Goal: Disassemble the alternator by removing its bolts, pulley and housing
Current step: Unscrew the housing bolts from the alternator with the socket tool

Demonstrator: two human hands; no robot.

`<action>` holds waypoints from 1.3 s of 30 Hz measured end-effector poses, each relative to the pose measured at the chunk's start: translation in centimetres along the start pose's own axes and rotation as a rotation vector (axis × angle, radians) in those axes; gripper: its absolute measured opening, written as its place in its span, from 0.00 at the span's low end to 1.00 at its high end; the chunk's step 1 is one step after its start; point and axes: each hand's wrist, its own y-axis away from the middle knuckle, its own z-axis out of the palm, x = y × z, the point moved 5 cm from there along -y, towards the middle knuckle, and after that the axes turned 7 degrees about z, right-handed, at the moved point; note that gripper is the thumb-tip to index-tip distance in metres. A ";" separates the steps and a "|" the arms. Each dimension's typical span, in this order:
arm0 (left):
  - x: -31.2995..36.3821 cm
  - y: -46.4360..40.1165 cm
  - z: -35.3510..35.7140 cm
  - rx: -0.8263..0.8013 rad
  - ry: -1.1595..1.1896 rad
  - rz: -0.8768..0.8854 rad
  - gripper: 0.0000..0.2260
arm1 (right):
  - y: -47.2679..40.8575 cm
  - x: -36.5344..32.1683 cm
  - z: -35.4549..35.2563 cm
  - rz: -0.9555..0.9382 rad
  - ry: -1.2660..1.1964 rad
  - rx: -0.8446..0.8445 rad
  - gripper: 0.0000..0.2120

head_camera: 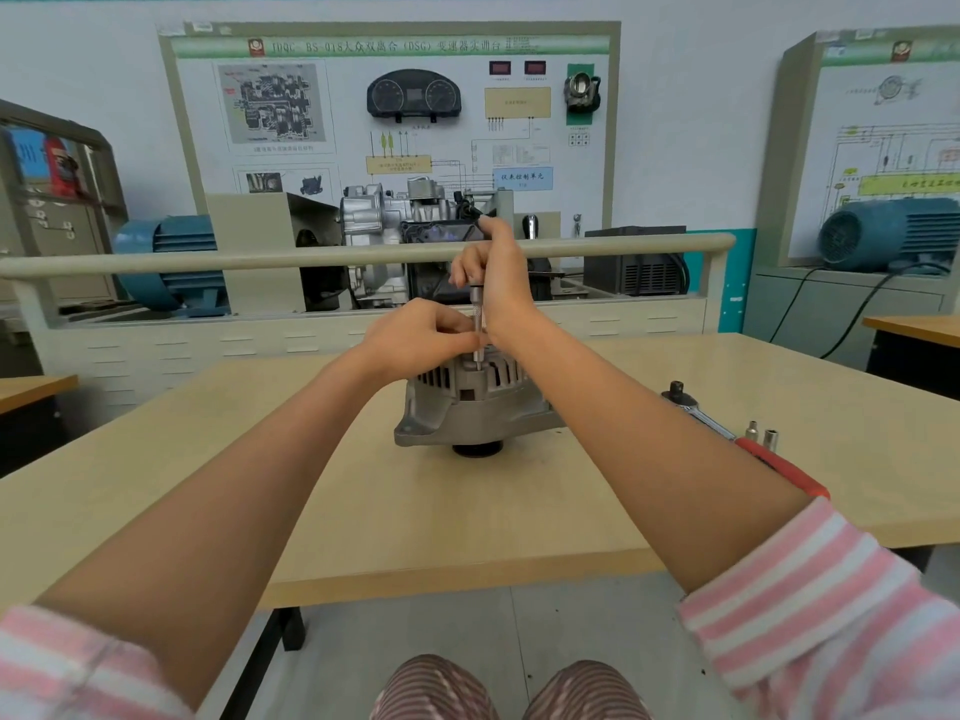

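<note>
A silver alternator stands on the wooden table, its black pulley facing down. A thin metal driver shaft stands upright on the top of the housing. My right hand grips the upper end of that tool from above. My left hand pinches the lower part of the shaft just above the housing. The bolt under the tool tip is hidden.
A ratchet wrench with a red handle lies on the table to the right, with two small sockets standing beside it. Behind the table runs a beige rail in front of a gearbox training stand.
</note>
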 end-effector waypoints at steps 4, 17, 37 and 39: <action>-0.2 0.1 0.0 -0.006 0.053 -0.003 0.15 | -0.9 0.6 0.7 0.149 -0.170 -0.139 0.33; -0.4 -0.1 -0.2 0.060 0.049 0.005 0.10 | 0.4 0.6 0.3 -0.041 0.032 0.061 0.26; 0.1 -0.1 -0.3 0.075 -0.203 -0.026 0.11 | 4.7 -1.0 1.7 -0.420 1.765 0.442 0.18; 0.0 -0.2 -0.3 0.073 -0.216 -0.031 0.13 | 4.6 -1.2 1.7 -0.378 1.835 0.429 0.20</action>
